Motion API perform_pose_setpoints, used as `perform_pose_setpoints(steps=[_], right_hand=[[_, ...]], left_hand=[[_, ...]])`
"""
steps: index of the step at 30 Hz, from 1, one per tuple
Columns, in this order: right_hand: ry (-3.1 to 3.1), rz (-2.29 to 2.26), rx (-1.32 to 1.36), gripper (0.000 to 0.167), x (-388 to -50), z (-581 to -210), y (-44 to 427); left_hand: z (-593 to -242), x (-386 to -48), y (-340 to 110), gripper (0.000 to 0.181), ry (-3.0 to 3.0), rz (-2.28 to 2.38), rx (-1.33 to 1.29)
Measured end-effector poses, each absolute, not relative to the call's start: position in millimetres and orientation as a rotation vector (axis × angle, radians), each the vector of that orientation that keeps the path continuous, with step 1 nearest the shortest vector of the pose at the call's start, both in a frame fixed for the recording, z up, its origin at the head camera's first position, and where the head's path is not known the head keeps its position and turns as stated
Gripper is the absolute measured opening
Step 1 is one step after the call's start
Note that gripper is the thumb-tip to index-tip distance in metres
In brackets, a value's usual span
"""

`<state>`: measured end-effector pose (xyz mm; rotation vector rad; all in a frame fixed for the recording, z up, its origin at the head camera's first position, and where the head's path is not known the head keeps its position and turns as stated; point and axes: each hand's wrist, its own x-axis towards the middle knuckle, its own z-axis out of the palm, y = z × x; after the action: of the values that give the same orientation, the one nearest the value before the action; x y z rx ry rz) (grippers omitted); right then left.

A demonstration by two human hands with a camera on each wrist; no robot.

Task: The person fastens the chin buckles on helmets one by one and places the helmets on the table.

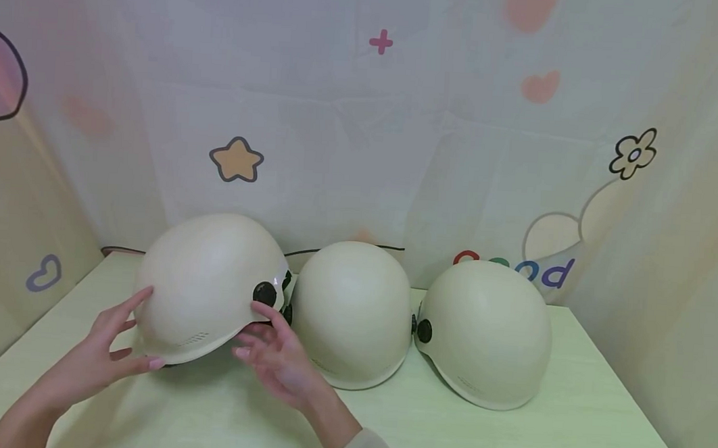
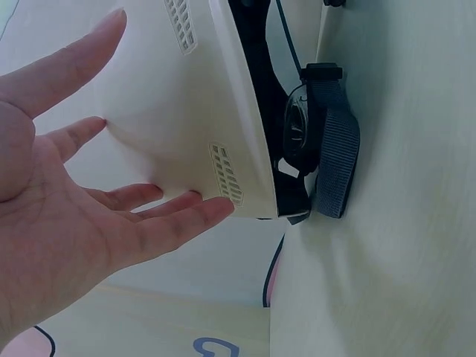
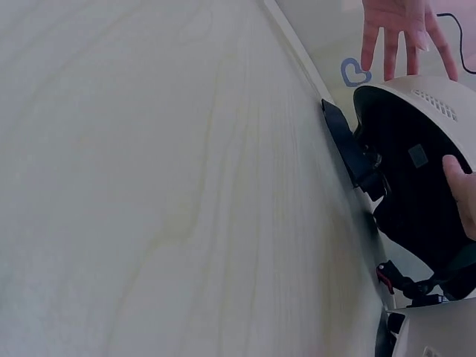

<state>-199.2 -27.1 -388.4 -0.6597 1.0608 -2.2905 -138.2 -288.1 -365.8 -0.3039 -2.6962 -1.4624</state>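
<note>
The leftmost cream helmet sits tilted on the table, a round black cap on its side. My left hand touches its left side with spread fingers; the left wrist view shows those fingertips against the shell near the vent slots. Loosely bent, the fingers of my right hand lie at its right lower edge, one just below the cap. From the right wrist, the helmet's dark lining shows, with a digit at the rim. A dark strap hangs beneath the shell.
Beside it stand a middle cream helmet and a right cream helmet, forming a row along the back of the pale table. A patterned curtain encloses the table at the back and sides.
</note>
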Motion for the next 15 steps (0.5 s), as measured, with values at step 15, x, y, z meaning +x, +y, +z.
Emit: perform_pose_setpoints(steps=[15], right_hand=[[1.023, -2.297, -0.771, 0.066, -202.6, -386.9, -28.4]], left_hand=[[-361.5, -137.1, -283.9, 0.1, -2.658, -1.387, -0.343]])
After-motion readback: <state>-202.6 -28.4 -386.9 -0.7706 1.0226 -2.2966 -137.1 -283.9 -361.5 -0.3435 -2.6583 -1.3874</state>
